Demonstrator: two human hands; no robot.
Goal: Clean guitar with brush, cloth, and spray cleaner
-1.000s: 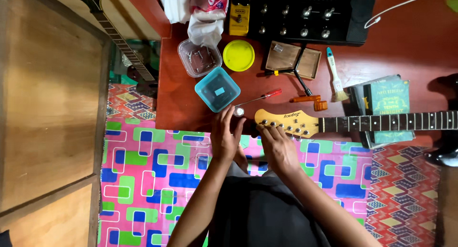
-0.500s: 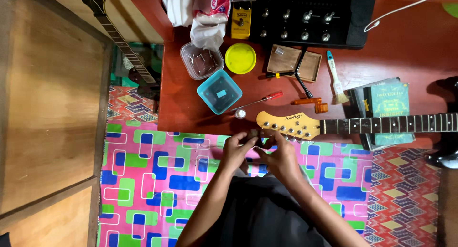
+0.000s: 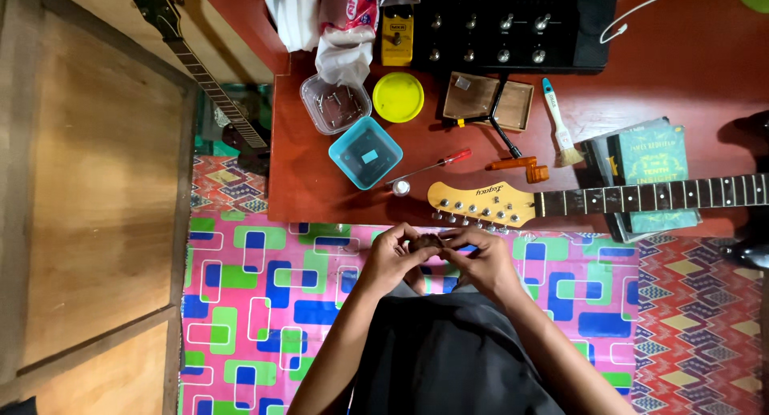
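Just below the centre of the frame, the left hand point(image 3: 394, 259) and the right hand point(image 3: 481, 259) meet over the patterned pink mat point(image 3: 264, 303), fingertips drawn narrowly together around a small dark object point(image 3: 427, 242) pinched between them; what it is cannot be told. The object sits right at the tips of both hands, just below the guitar headstock point(image 3: 479, 203), which lies on the red table point(image 3: 689, 78) with its neck running off to the right edge. Above and left of the hands, near the headstock, are a small white cap point(image 3: 400, 188), a red-handled screwdriver point(image 3: 432, 166) and a teal square container point(image 3: 365, 152). Higher up sit a clear tub of screws point(image 3: 335, 103) and a yellow lid point(image 3: 398, 97).
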